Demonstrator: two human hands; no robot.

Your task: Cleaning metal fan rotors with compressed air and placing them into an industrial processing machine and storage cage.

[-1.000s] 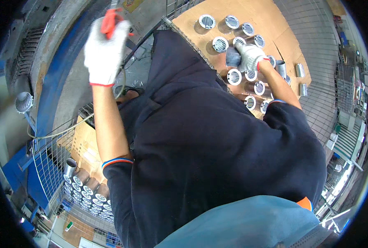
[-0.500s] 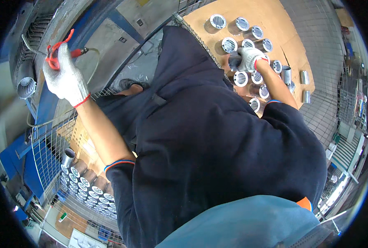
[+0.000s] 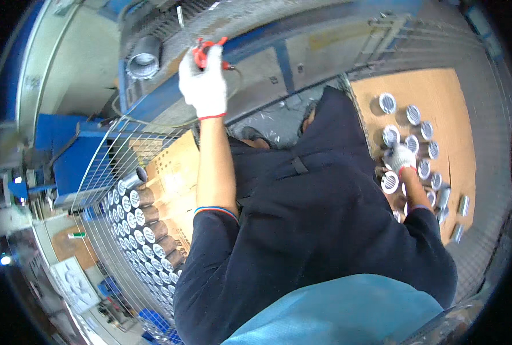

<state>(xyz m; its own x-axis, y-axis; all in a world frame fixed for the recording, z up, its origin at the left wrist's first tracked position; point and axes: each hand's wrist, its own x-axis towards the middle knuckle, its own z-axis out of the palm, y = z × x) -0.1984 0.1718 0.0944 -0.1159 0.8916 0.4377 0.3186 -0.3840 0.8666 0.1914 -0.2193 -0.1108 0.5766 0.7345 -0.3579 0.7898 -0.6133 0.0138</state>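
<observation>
My left hand (image 3: 205, 87), in a white knit glove, is raised in front of the blue-edged bench. Its fingers are closed around a red air blow gun (image 3: 200, 56) with a thin metal nozzle and a hose. Over on the right, my gloved right hand (image 3: 404, 156) is closed on a shiny metal cylinder (image 3: 388, 159), which its fingers partly cover. Around that hand several metal cylinders with slotted ends (image 3: 390, 181) stand on a sheet of brown cardboard (image 3: 449, 121). A few smaller ones lie on their sides near the sheet's right edge.
At lower left a wire basket (image 3: 96, 167) holds stacked rows of slotted cylinders (image 3: 148, 234) beside cardboard. A larger metal tube (image 3: 144, 64) lies on the bench (image 3: 256, 35). Wire mesh borders the right-hand cardboard. My feet show below the bench.
The head view has turned, so the bench, basket and cardboard sit further right and lower in the picture. Both hands keep their holds, the left on the air blow gun, the right on the cylinder.
</observation>
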